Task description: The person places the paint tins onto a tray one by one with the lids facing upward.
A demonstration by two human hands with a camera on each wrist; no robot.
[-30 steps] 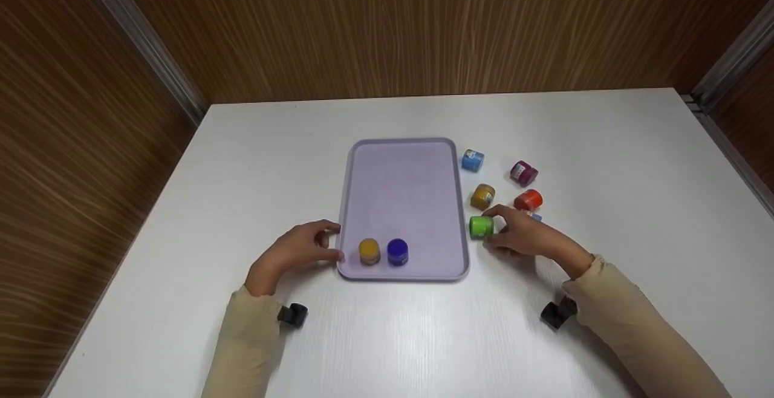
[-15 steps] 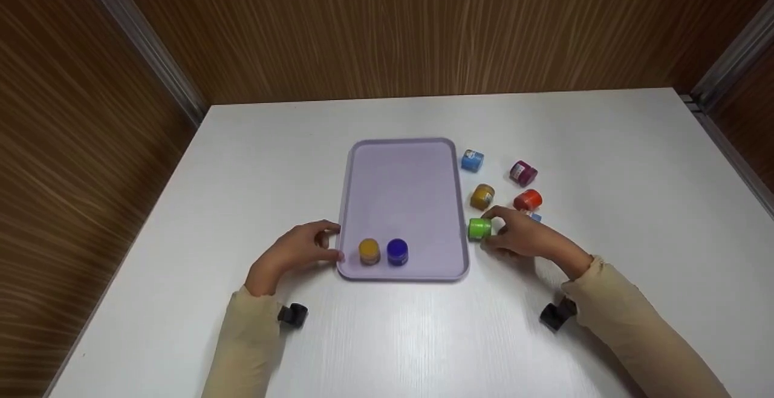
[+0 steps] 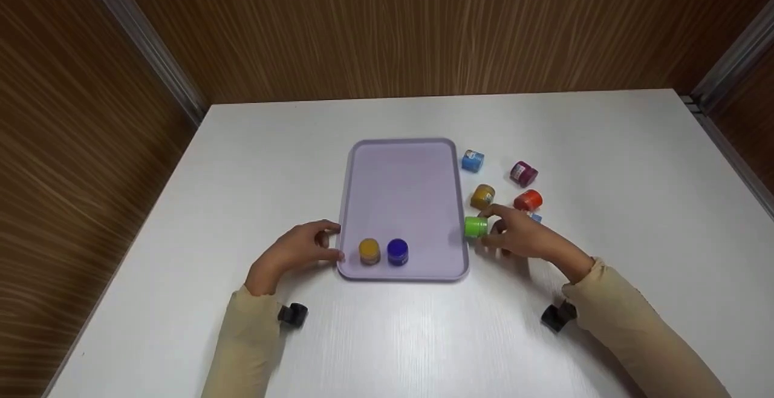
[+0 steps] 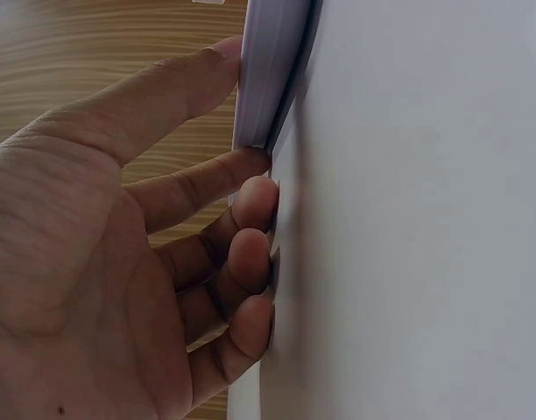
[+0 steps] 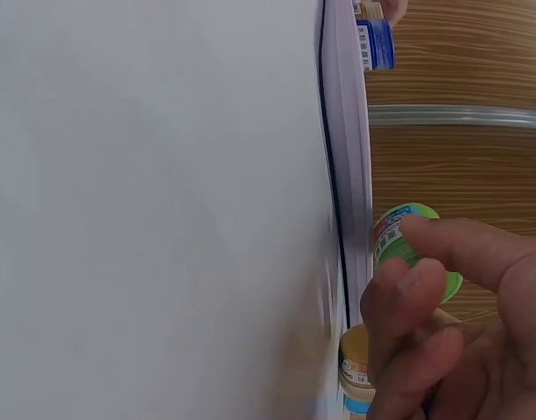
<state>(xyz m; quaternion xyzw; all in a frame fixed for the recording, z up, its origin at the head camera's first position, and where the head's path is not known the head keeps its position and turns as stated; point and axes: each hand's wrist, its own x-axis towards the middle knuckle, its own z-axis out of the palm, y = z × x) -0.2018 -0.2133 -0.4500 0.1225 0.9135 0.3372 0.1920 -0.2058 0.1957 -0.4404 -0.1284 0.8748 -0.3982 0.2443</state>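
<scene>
My right hand [image 3: 521, 233] pinches a green paint jar [image 3: 475, 227] between thumb and fingers, lid pointing left. In the head view the jar overlaps the right rim of a lilac tray [image 3: 405, 198]; in the right wrist view its green side and label [image 5: 395, 241] show above the rim. My left hand [image 3: 295, 247] touches the tray's left rim with thumb and index fingertip, while its other fingers [image 4: 250, 262] bend down to the table. Inside the tray, near the front left, a yellow paint jar [image 3: 369, 251] and a dark blue one [image 3: 397, 252] stand upright side by side.
Right of the tray lie a light blue jar [image 3: 473, 161], an ochre jar [image 3: 482, 196], a purple jar [image 3: 523, 173] and a red jar [image 3: 528, 200]. Another blue jar [image 3: 535, 218] is partly hidden behind my right hand. Wood-grain panels [image 3: 423, 29] wall the white table [image 3: 387, 337].
My right hand has shifted slightly left with the green jar, which has gone from beside the tray to over its right rim. The left hand has not moved.
</scene>
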